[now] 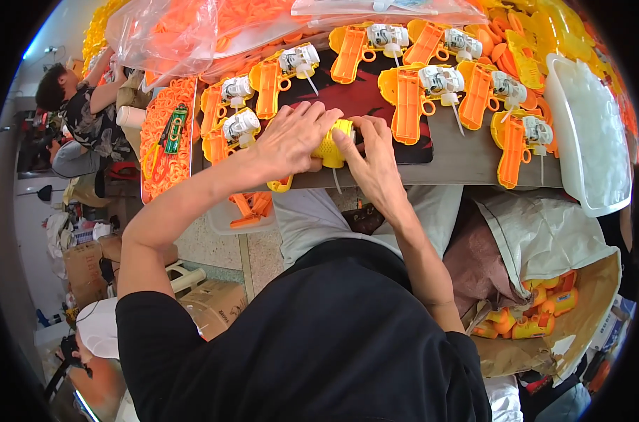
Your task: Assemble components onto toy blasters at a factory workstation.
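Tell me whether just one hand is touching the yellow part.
No, the left hand and the right hand both touch the yellow part, one from each side.

Marks on boxes and toy parts, mostly too small to read.
Dark lettering stands on a brown carton point(210, 307) on the floor, blue characters on a pale box point(605, 325) at far right; the white cylinders point(442, 79) carry dark printed graphics.

Toy guns point(407, 112) across the table point(467, 165), tub point(610, 208) at right, sack point(537, 235) of parts point(563, 301) below.
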Available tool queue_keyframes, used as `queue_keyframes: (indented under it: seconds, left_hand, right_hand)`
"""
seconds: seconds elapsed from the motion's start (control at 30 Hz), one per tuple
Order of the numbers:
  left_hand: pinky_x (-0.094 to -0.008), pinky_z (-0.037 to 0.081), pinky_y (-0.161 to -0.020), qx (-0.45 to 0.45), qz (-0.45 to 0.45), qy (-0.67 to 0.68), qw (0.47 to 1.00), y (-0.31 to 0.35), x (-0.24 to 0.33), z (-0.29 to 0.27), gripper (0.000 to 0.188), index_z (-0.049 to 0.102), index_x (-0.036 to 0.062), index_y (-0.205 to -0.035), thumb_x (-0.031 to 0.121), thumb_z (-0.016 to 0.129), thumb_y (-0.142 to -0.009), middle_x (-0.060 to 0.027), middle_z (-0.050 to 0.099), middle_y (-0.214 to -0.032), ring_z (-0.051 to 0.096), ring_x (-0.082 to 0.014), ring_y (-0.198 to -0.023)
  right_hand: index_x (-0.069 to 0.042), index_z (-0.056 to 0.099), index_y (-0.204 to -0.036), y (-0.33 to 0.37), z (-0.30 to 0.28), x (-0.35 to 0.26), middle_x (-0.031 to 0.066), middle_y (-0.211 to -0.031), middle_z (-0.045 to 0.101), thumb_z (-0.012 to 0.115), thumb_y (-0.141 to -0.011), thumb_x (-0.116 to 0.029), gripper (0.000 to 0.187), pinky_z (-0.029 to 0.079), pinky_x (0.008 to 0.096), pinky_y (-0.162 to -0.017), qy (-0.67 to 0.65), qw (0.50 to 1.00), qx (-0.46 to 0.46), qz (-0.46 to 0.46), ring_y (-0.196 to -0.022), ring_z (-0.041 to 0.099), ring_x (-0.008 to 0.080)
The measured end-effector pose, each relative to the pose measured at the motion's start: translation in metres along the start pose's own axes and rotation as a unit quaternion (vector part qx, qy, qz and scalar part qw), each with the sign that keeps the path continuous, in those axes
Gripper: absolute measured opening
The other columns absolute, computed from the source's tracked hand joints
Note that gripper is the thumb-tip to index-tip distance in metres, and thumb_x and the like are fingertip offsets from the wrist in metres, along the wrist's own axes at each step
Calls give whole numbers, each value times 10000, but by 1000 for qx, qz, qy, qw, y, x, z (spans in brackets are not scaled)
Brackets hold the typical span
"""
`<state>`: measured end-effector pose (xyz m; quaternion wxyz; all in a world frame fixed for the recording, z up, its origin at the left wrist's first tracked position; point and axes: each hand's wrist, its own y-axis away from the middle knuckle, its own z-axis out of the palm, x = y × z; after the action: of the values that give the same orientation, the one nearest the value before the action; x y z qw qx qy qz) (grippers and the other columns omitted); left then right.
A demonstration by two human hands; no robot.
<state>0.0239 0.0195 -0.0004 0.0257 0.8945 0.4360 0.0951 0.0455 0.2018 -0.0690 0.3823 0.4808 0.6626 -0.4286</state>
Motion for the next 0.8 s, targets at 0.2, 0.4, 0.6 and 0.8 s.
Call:
queue_keyframes:
  seconds: [0.2, 0.4, 0.6, 0.8]
  left_hand:
    - [-416, 426, -947, 107, 71, -59, 990, 11, 18, -21, 993, 345, 87, -1522, 144, 843, -665, -98, 535, -1148, 529, -276, -1107]
    - [-358, 456, -1036, 202, -55, 436, 875, 42, -13, -29, 1023, 362, 89, -1526, 205, 925, -680, -118, 545, -1360, 535, -211, -1242]
    - [-299, 499, -952, 178, -75, 460, 867, 46, 5, -23, 656, 557, 67, -1265, 123, 904, -712, -51, 644, -1178, 616, -133, -1089]
    - [-379, 556, -868, 273, -49, 283, 918, 37, 17, -10, 588, 595, 80, -1180, 215, 886, -687, -106, 641, -1096, 666, -295, -991]
  right_hand:
    - [8, 495, -1353, 5, -18, -13, 90, -1181, 636, 705, -948, -196, 500, 502, 299, -931, -245, 959, -97, 101, -1060, 613, 146]
    - [0, 465, -1390, 12, -43, -33, 104, -1323, 579, 720, -913, -102, 550, 446, 336, -1050, -351, 931, -95, 19, -1217, 559, 182]
    - [12, 485, -1377, -9, -47, -12, 134, -1399, 545, 740, -895, -122, 561, 421, 343, -1082, -321, 936, -142, -40, -1256, 539, 195]
    - [-2, 564, -1253, -29, -24, -25, 169, -1423, 524, 770, -863, -91, 450, 437, 351, -1066, -326, 927, -177, 50, -1215, 570, 215]
